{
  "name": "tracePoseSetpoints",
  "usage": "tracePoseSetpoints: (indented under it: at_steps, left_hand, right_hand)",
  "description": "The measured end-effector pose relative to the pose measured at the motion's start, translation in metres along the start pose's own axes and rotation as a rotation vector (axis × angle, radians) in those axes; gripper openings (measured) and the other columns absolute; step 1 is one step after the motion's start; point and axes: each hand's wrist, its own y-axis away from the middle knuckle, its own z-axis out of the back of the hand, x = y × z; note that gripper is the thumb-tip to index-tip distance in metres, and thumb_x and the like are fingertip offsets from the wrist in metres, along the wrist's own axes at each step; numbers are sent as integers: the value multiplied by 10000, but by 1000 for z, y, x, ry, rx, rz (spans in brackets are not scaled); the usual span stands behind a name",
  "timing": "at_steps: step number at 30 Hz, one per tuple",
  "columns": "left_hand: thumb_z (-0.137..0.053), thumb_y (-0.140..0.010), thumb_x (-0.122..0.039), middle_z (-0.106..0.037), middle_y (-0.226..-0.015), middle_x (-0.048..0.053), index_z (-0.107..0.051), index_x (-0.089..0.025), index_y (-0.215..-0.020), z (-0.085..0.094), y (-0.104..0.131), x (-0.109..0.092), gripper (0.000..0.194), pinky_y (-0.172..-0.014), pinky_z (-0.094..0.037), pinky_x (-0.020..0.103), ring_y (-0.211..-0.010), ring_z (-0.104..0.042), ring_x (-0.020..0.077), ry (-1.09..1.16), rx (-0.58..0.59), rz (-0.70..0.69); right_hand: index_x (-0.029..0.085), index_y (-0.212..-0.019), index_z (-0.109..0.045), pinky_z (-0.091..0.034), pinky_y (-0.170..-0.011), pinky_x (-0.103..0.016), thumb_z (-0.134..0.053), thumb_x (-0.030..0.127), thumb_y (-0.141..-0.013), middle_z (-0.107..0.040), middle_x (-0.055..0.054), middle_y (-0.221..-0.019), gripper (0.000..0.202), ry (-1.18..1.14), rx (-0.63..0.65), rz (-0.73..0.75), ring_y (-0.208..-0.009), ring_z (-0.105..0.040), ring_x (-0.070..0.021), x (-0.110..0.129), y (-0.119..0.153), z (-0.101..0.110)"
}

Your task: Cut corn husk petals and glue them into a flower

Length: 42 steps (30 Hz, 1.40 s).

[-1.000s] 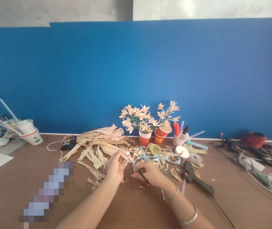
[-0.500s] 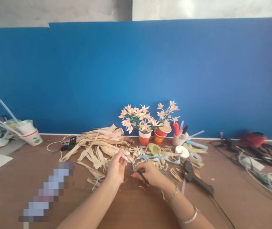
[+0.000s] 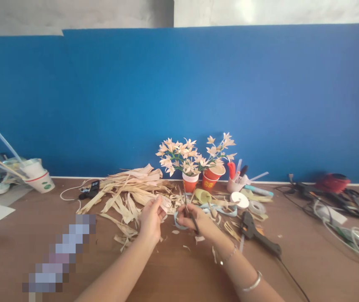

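My left hand [image 3: 151, 220] is closed, pinching a small pale piece of corn husk [image 3: 166, 204] between thumb and fingers. To its right, my right hand [image 3: 195, 219] grips a pair of scissors [image 3: 193, 220], whose blades point up and away from me, apart from the husk piece. Behind the left hand spreads a heap of dried husks [image 3: 135, 184]. Small cut husk scraps [image 3: 175, 232] lie on the table below and between my hands. Pale husk flowers [image 3: 179, 153] on green stems stand in a stack of red paper cups [image 3: 190, 183] just beyond.
A glue gun [image 3: 258, 237] with its cord lies right of my right arm. Behind it are a tape roll [image 3: 256, 207] and a pink cup of tools [image 3: 235, 184]. Tangled cables [image 3: 330, 209] lie far right; a white cup with sticks [image 3: 41, 181] stands far left.
The scissors have moved away from the husk piece and now point more upward, turned in my right hand. Fresh scraps show on the table. My left hand keeps its pinch.
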Motion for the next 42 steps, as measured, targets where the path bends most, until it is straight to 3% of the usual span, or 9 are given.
tracePoseSetpoints:
  at_steps: [5,10,16,22,27,32,38,42]
  left_hand:
    - [-789,-588,-372,-644,-618,-4,-570,-152,-650,-4,16,11,316,-565,-489,234,-566,-603,129,-175,119,-59]
    - [-770,-605,-376,-632,-575,-9,-577,-159,-629,-6,21,14,292,-514,-456,221,-514,-574,124,-272,125,-57]
    - [-767,-591,-407,-611,-541,-12,-572,-157,-602,-3,12,12,317,-480,-413,207,-491,-556,119,-257,66,-76]
    - [-768,-593,-394,-525,-486,-64,-505,-170,-574,4,-4,5,346,-457,-348,176,-437,-476,69,-199,11,-99]
    - [-793,-575,-369,-461,-460,-88,-507,-160,-563,6,-9,0,355,-438,-315,152,-427,-408,40,-168,-12,-117]
    - [-848,-495,-288,-568,-537,-55,-572,-143,-626,2,-11,-8,338,-490,-387,142,-487,-494,44,-51,-69,-65]
    - [-851,-503,-298,-628,-587,-8,-599,-143,-631,-1,-9,-10,322,-544,-441,164,-561,-561,77,12,-63,-23]
    - [-850,-491,-353,-650,-637,7,-635,-141,-670,-1,-9,-10,351,-583,-446,187,-622,-583,100,-29,-63,-18]
  right_hand:
    - [191,-903,-554,-364,-516,-215,-798,362,-564,-550,44,-681,451,-214,-259,-8,-537,-472,-85,-7,-3,-19]
    - [186,-866,-552,-328,-480,-209,-761,315,-569,-509,69,-588,385,-190,-312,-50,-484,-409,-76,-7,0,-27]
    - [189,-791,-544,-344,-497,-208,-748,276,-546,-529,64,-594,330,-173,-220,-18,-523,-444,-87,-5,0,-26]
    - [183,-816,-558,-315,-464,-212,-652,211,-537,-559,57,-552,296,-77,-110,-77,-483,-461,-97,-19,-4,-23]
    - [172,-781,-560,-290,-452,-202,-635,179,-517,-522,83,-497,274,-38,-111,-82,-441,-401,-67,-23,-8,-16]
    - [170,-811,-544,-304,-424,-202,-713,327,-577,-503,83,-502,329,-17,-164,-103,-434,-421,-71,-10,-6,-10]
    - [173,-880,-557,-353,-430,-184,-725,476,-631,-582,39,-620,427,93,25,-177,-547,-555,-109,2,2,-11]
    - [172,-873,-559,-356,-430,-177,-703,497,-662,-597,32,-629,414,110,81,-181,-540,-565,-104,1,3,-9]
